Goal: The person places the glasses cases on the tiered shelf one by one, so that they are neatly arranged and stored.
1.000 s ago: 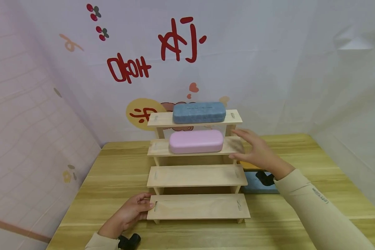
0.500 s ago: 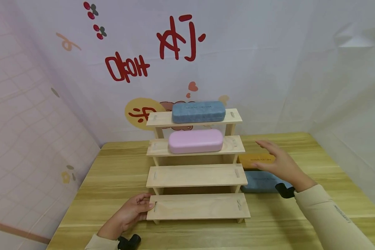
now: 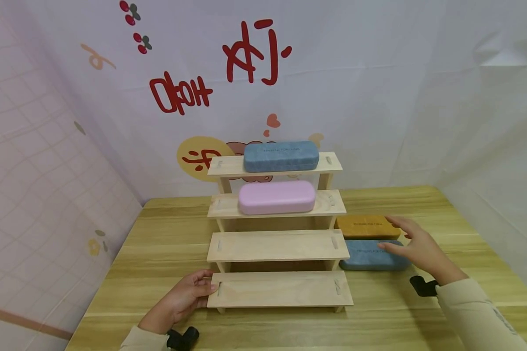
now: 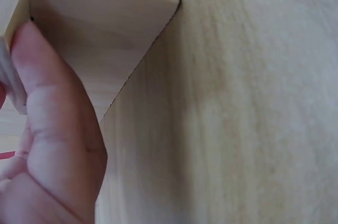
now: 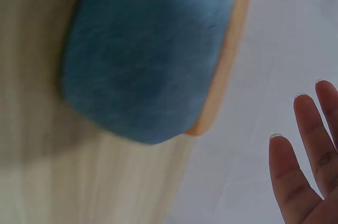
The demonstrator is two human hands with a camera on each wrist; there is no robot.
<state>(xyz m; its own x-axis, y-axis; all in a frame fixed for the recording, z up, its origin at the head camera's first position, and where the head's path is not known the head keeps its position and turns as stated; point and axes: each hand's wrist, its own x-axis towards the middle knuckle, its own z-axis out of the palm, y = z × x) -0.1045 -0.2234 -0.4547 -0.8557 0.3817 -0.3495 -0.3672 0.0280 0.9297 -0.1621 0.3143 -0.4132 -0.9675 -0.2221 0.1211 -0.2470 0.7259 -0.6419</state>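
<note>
My left hand [image 3: 182, 300] grips the left end of the lowest step of a tiered wooden rack [image 3: 281, 246]; in the left wrist view its thumb [image 4: 53, 102] presses against the wood. A blue glasses case [image 3: 281, 157] lies on the top step, and a pink glasses case [image 3: 276, 197] on the step below. My right hand [image 3: 421, 251] hovers with spread fingers by the right ends of another blue glasses case [image 3: 371, 261] and a mustard glasses case [image 3: 364, 227] on the table. In the right wrist view the fingers [image 5: 311, 139] hold nothing.
The wooden table [image 3: 167, 234] ends at the back against a white printed cloth [image 3: 377, 97]. Cloth also closes in the left and right sides. The rack's right end stands close to the two cases on the table.
My right hand has drawn away from the rack's upper steps, moving right and down to the cases on the table. The left hand keeps its place.
</note>
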